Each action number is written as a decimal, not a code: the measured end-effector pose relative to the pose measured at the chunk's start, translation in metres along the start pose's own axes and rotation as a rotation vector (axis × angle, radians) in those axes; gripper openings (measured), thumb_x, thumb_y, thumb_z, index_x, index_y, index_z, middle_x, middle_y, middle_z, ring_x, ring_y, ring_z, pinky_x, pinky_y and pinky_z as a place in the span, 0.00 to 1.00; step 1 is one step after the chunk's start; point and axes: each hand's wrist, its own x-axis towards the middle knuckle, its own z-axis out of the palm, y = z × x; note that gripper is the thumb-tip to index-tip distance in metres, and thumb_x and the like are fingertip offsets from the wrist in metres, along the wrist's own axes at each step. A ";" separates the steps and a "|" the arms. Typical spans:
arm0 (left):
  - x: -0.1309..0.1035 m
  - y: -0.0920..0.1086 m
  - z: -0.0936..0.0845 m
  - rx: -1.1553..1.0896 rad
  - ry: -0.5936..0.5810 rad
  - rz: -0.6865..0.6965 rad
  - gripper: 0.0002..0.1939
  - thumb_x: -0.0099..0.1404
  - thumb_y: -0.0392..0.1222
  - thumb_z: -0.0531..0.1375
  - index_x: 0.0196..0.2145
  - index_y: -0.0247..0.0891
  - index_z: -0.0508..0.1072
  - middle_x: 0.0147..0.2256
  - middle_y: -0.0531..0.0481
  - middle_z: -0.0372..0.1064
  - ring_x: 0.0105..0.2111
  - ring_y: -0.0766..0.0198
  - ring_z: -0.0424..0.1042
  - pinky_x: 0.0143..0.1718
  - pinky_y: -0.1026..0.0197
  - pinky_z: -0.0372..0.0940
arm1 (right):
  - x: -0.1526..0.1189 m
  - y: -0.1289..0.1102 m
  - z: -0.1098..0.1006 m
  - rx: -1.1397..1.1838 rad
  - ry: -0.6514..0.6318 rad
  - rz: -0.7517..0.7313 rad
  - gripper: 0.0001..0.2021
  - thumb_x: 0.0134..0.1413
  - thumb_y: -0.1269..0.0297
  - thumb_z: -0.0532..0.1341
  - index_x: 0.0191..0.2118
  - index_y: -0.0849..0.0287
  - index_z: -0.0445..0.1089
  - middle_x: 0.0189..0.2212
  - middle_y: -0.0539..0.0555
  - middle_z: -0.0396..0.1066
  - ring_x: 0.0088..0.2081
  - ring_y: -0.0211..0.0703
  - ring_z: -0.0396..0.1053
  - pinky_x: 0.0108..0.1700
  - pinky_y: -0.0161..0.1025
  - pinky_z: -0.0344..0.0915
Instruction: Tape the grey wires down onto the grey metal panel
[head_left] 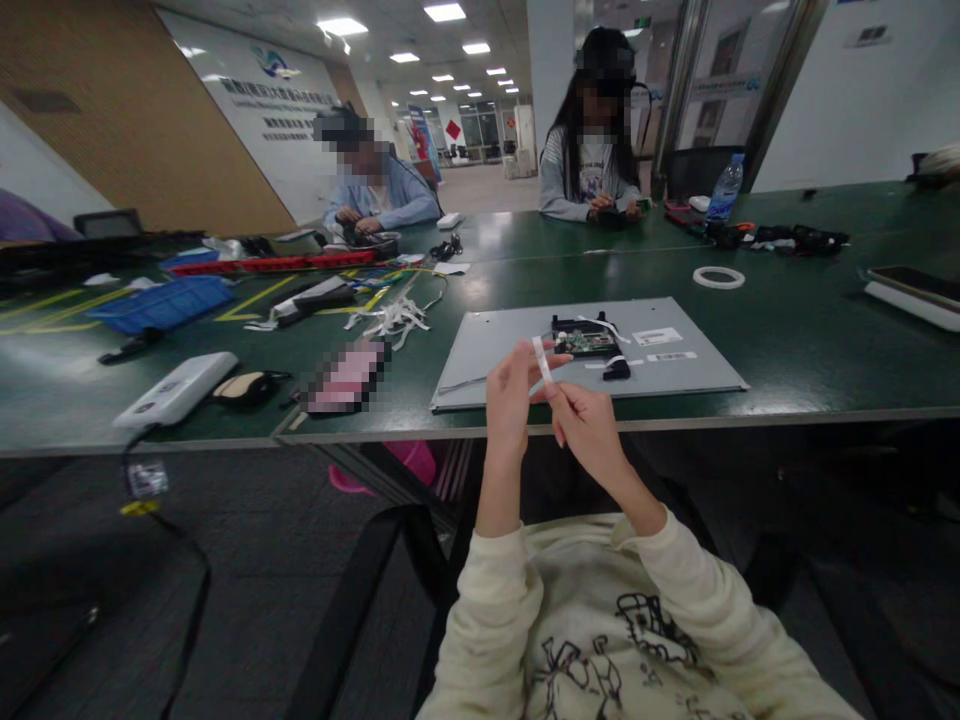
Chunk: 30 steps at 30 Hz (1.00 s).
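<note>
White strip (541, 360), thin, narrow and flat like tape or film, stands slightly tilted near the middle of the frame, above the near part of a smooth grey panel (491, 345). We pinch its lower end between the fingertips of our right hand (589, 425); our left hand (508, 395) has its fingers at the upper part, though we cannot tell whether they are closed on it. Just beyond our fingers, the flat four-sided panel bears a green circuit board (583, 343) in a black frame and two white paper labels (655, 337). Upper right of the panel, we see a white ring-shaped roll (718, 277) on the glossy green table (817, 340). Left of the panel lie curled white strips (401, 318) in a loose tangle.
</note>
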 end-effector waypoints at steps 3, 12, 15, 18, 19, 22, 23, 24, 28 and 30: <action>-0.001 0.000 0.000 0.091 0.099 0.103 0.22 0.61 0.59 0.59 0.36 0.35 0.76 0.33 0.44 0.78 0.33 0.58 0.78 0.20 0.69 0.61 | 0.001 0.001 0.003 0.016 -0.078 0.031 0.23 0.64 0.49 0.50 0.30 0.61 0.72 0.11 0.44 0.59 0.16 0.31 0.58 0.25 0.29 0.55; 0.003 -0.004 -0.002 0.119 0.158 0.231 0.21 0.64 0.56 0.58 0.44 0.37 0.76 0.41 0.43 0.77 0.39 0.58 0.77 0.26 0.67 0.67 | 0.000 -0.002 0.011 0.284 -0.197 0.208 0.23 0.61 0.48 0.53 0.44 0.64 0.71 0.11 0.42 0.60 0.14 0.31 0.57 0.21 0.29 0.54; 0.006 -0.005 -0.003 0.108 0.102 0.233 0.25 0.64 0.58 0.58 0.51 0.39 0.73 0.47 0.43 0.75 0.43 0.58 0.75 0.34 0.64 0.70 | 0.002 0.001 0.013 0.338 -0.205 0.222 0.23 0.59 0.48 0.54 0.46 0.65 0.71 0.11 0.42 0.60 0.13 0.31 0.57 0.20 0.29 0.54; 0.010 -0.006 -0.007 0.071 0.108 0.224 0.29 0.64 0.61 0.56 0.56 0.42 0.67 0.50 0.43 0.73 0.47 0.57 0.74 0.41 0.61 0.70 | 0.006 0.003 0.017 0.373 -0.169 0.221 0.23 0.59 0.49 0.54 0.49 0.65 0.70 0.11 0.42 0.61 0.13 0.31 0.58 0.20 0.28 0.55; 0.011 -0.007 -0.009 0.047 0.108 0.211 0.30 0.65 0.62 0.53 0.58 0.43 0.65 0.50 0.43 0.73 0.48 0.57 0.73 0.42 0.60 0.69 | 0.007 0.004 0.018 0.379 -0.164 0.222 0.23 0.59 0.50 0.54 0.49 0.65 0.70 0.11 0.42 0.61 0.13 0.31 0.58 0.20 0.28 0.55; 0.017 -0.010 -0.015 0.001 0.078 0.120 0.32 0.67 0.65 0.46 0.56 0.39 0.66 0.47 0.40 0.74 0.48 0.56 0.74 0.43 0.58 0.68 | 0.011 0.007 0.020 0.383 -0.174 0.216 0.23 0.59 0.50 0.54 0.49 0.65 0.70 0.11 0.42 0.61 0.13 0.31 0.58 0.20 0.28 0.56; 0.018 -0.011 -0.017 0.009 0.070 0.082 0.32 0.66 0.65 0.47 0.53 0.37 0.68 0.46 0.39 0.74 0.47 0.55 0.74 0.42 0.59 0.68 | 0.012 0.009 0.020 0.380 -0.177 0.210 0.23 0.59 0.50 0.54 0.49 0.65 0.70 0.11 0.43 0.61 0.13 0.31 0.58 0.20 0.28 0.56; 0.020 -0.012 -0.018 0.024 0.074 0.050 0.31 0.65 0.64 0.49 0.51 0.36 0.70 0.46 0.39 0.74 0.46 0.55 0.74 0.40 0.60 0.68 | 0.013 0.010 0.020 0.375 -0.179 0.202 0.23 0.59 0.51 0.54 0.49 0.65 0.70 0.11 0.43 0.62 0.13 0.31 0.58 0.20 0.28 0.56; 0.022 -0.016 -0.024 0.099 0.163 0.027 0.24 0.60 0.58 0.60 0.46 0.38 0.72 0.46 0.43 0.73 0.39 0.61 0.75 0.34 0.65 0.67 | 0.016 0.011 0.018 0.321 -0.171 0.171 0.23 0.60 0.52 0.54 0.52 0.64 0.69 0.11 0.42 0.61 0.13 0.31 0.58 0.20 0.28 0.57; 0.022 -0.017 -0.025 0.142 0.138 0.022 0.21 0.60 0.57 0.60 0.42 0.37 0.74 0.41 0.46 0.75 0.35 0.63 0.74 0.32 0.65 0.66 | 0.018 0.011 0.017 0.291 -0.175 0.162 0.23 0.60 0.52 0.54 0.53 0.63 0.68 0.11 0.42 0.61 0.13 0.31 0.58 0.19 0.28 0.57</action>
